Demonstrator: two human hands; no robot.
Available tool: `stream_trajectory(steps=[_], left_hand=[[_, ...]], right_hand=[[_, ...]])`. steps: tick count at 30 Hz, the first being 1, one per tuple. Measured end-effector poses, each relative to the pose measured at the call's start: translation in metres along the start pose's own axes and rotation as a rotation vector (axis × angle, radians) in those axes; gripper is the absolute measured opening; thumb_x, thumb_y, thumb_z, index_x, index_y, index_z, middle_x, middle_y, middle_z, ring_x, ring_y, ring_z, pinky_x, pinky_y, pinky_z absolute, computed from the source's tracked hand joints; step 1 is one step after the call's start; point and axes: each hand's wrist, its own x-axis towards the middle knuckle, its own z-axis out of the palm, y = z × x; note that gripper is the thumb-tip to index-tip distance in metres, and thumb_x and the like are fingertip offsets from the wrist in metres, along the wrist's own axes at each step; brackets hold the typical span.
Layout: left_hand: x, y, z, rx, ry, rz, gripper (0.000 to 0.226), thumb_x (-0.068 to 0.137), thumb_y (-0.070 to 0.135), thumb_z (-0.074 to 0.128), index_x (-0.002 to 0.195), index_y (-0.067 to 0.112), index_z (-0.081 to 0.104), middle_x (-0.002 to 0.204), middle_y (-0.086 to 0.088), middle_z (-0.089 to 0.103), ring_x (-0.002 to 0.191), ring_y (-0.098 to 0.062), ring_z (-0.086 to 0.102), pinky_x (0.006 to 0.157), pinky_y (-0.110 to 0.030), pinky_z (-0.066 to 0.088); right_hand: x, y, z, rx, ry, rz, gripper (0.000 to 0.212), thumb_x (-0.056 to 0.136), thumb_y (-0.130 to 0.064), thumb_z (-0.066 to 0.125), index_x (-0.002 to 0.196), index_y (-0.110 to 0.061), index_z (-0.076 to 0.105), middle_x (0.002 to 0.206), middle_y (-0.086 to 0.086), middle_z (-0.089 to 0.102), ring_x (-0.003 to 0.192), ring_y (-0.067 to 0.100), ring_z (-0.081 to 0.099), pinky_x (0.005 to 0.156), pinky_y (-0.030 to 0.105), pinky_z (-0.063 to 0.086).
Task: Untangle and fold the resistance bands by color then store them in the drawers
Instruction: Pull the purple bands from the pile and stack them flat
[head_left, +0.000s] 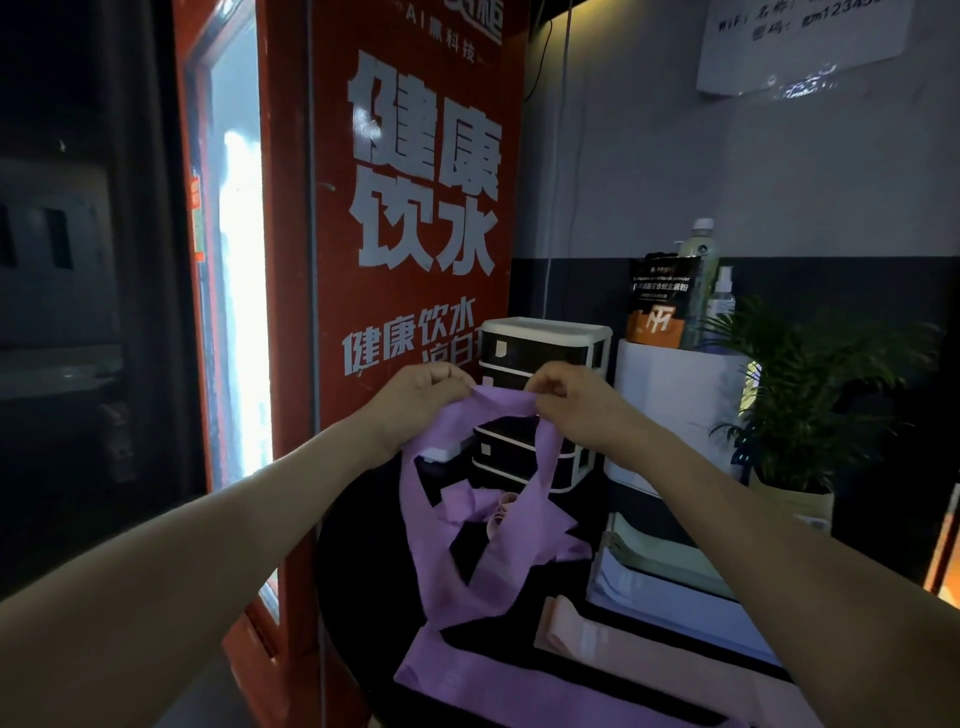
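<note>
Folded purple band (467, 680) flat on dark table (363, 571), above it left hand (415, 397) and right hand (571, 400) pinching tangled purple band (467, 519) before drawer unit (540, 353).

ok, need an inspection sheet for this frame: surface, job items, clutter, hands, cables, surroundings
Surface: dark round table, dimly lit.
Job's things: purple band tangled, top lifted, rest trailing onto the table; pink band lying flat at right; drawer unit behind, drawers appear closed.
Clutter: folded pale stack at right; white box carrying a dark pouch and bottles.
Grippers: left hand and right hand each pinch the purple band's top edge.
Cables: thin cable hanging down the wall.
Surroundings: red vending cabinet at left; potted plant at right; wall notice.
</note>
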Motion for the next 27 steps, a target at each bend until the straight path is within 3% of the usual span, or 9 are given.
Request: stream_trajectory(steps=[4, 7, 10, 12, 15, 20, 22, 25, 27], left_hand=[[0.003, 0.005, 0.002, 0.032, 0.063, -0.002, 0.023, 0.093, 0.01, 0.05, 0.073, 0.012, 0.061, 0.072, -0.003, 0.056, 0.067, -0.011, 0.048, 0.057, -0.01, 0.042], [0.001, 0.004, 0.004, -0.018, 0.061, -0.006, 0.022, 0.092, 0.011, 0.051, 0.075, 0.005, 0.064, 0.077, -0.014, 0.056, 0.069, -0.017, 0.048, 0.058, -0.015, 0.043], [-0.001, 0.001, 0.005, -0.038, 0.072, 0.004, 0.026, 0.093, 0.008, 0.049, 0.072, 0.011, 0.064, 0.074, -0.008, 0.059, 0.068, -0.014, 0.051, 0.06, -0.014, 0.045], [-0.002, -0.001, 0.005, -0.088, 0.107, -0.013, 0.028, 0.093, 0.007, 0.048, 0.071, 0.013, 0.063, 0.071, -0.004, 0.06, 0.064, -0.012, 0.052, 0.055, -0.01, 0.046], [-0.004, -0.005, 0.002, -0.251, 0.159, -0.136, 0.023, 0.091, 0.011, 0.052, 0.072, 0.011, 0.065, 0.059, -0.002, 0.065, 0.057, -0.014, 0.057, 0.053, -0.018, 0.049], [-0.004, -0.018, -0.006, -0.384, 0.113, -0.273, 0.015, 0.089, 0.021, 0.058, 0.092, 0.01, 0.067, 0.094, -0.01, 0.067, 0.086, -0.023, 0.06, 0.086, -0.035, 0.049], [-0.003, -0.024, -0.006, -0.386, 0.152, -0.286, 0.015, 0.09, 0.022, 0.057, 0.093, 0.011, 0.065, 0.096, -0.008, 0.066, 0.088, -0.021, 0.06, 0.083, -0.033, 0.049], [-0.001, -0.029, -0.002, -0.402, 0.228, -0.299, 0.014, 0.088, 0.027, 0.06, 0.086, 0.014, 0.062, 0.088, -0.006, 0.064, 0.085, -0.022, 0.061, 0.078, -0.031, 0.052], [-0.003, -0.032, -0.002, -0.26, 0.185, -0.314, 0.023, 0.081, 0.033, 0.068, 0.077, 0.013, 0.057, 0.079, -0.008, 0.058, 0.078, -0.025, 0.056, 0.072, -0.027, 0.046]], right_hand=[[-0.006, 0.001, 0.006, 0.154, -0.113, -0.021, 0.015, 0.09, -0.009, 0.05, 0.081, 0.0, 0.058, 0.076, 0.013, 0.052, 0.072, 0.022, 0.047, 0.069, 0.033, 0.038], [-0.01, 0.004, 0.01, 0.006, -0.167, -0.022, 0.012, 0.081, -0.015, 0.066, 0.085, -0.007, 0.059, 0.08, 0.008, 0.056, 0.073, 0.021, 0.054, 0.067, 0.031, 0.044], [-0.012, 0.011, 0.012, -0.123, -0.099, -0.057, 0.016, 0.082, -0.005, 0.061, 0.097, -0.007, 0.059, 0.086, 0.002, 0.057, 0.082, 0.02, 0.057, 0.071, 0.028, 0.047], [-0.014, 0.017, 0.011, -0.11, -0.058, -0.083, 0.019, 0.084, 0.0, 0.057, 0.101, -0.009, 0.062, 0.085, -0.006, 0.055, 0.079, 0.01, 0.055, 0.067, 0.018, 0.043], [-0.015, 0.032, 0.013, -0.113, -0.001, -0.072, 0.021, 0.087, 0.002, 0.053, 0.1, -0.007, 0.068, 0.077, -0.008, 0.057, 0.07, 0.003, 0.052, 0.061, 0.016, 0.037], [-0.021, 0.049, 0.015, 0.305, 0.08, 0.166, 0.011, 0.087, -0.003, 0.061, 0.095, -0.002, 0.068, 0.089, 0.013, 0.064, 0.08, 0.017, 0.055, 0.072, 0.024, 0.047], [-0.022, 0.052, 0.016, 0.359, 0.101, 0.213, 0.012, 0.089, -0.013, 0.061, 0.08, -0.008, 0.067, 0.083, 0.015, 0.059, 0.075, 0.021, 0.05, 0.069, 0.032, 0.044], [-0.022, 0.058, 0.018, 0.378, 0.142, 0.243, 0.022, 0.091, -0.016, 0.057, 0.072, -0.014, 0.067, 0.083, 0.011, 0.061, 0.077, 0.021, 0.05, 0.069, 0.031, 0.043], [-0.023, 0.059, 0.019, 0.379, 0.131, 0.245, 0.02, 0.09, -0.015, 0.059, 0.072, -0.014, 0.067, 0.083, 0.009, 0.063, 0.077, 0.02, 0.052, 0.069, 0.03, 0.044]])
